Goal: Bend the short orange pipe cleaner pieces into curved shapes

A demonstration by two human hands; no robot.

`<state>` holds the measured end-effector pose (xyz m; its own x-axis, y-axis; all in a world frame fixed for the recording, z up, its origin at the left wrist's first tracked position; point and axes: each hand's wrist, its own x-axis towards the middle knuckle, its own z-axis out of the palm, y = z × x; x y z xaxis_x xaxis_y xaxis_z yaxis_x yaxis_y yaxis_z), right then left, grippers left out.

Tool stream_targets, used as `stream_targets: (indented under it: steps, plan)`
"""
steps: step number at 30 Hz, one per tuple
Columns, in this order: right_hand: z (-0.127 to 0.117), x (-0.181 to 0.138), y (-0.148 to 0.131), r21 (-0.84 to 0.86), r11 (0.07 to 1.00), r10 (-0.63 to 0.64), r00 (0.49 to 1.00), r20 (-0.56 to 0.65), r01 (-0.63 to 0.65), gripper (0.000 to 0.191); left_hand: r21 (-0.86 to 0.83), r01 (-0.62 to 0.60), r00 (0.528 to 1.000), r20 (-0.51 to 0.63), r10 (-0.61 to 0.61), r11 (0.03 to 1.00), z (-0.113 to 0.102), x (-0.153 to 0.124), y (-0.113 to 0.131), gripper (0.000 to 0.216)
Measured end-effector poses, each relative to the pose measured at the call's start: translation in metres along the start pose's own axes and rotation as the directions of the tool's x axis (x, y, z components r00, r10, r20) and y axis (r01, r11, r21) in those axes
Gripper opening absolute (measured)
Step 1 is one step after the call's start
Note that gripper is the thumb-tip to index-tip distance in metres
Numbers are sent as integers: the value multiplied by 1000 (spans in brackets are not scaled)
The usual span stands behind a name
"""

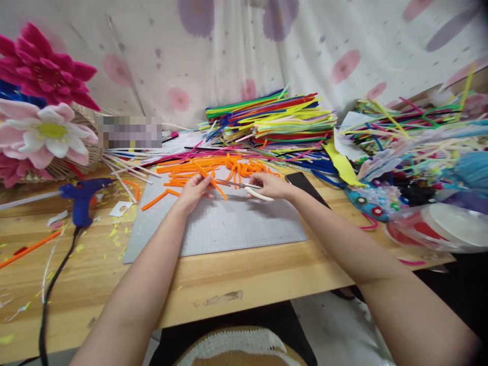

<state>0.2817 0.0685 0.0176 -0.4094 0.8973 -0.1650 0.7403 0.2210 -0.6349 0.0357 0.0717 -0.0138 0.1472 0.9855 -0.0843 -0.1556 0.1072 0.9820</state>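
Above a grey cutting mat point(244, 231), my left hand point(196, 190) pinches an orange pipe cleaner point(220, 191) that slants down to the right. My right hand point(267, 186) grips a pair of scissors point(259, 194) with white handles. The scissors' blades point left, close to the orange stem; whether they touch it is too small to tell. Behind both hands lie more orange pipe cleaners point(183, 165), some straight on the left, and a curled orange bunch point(244, 166) on the right. Short orange pieces point(154, 200) rest at the mat's left edge.
A blue glue gun point(82, 198) with a black cord lies left, near felt-like flowers point(49, 129). Coloured pipe cleaners point(274, 119) are piled at the back. A dark phone point(305, 187) lies by my right wrist. Craft materials and a plastic-wrapped tub point(438, 227) crowd the right.
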Motion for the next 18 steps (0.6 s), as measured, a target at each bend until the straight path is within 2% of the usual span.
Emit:
stream_targets:
  steps: [8,14,18]
  plan:
    - [6,3,-6,66,998,15,997,77,-20,44,-59,12,1000,14,-11,998,1,1,-3,33]
    - [8,4,-6,153,988,-32,994,101,16,41,-101,16,1000,23,-14,995,2,0,-1,34]
    - [9,6,-4,113,993,-28,995,91,18,43,-118,15,1000,6,-14,993,5,-2,0,35]
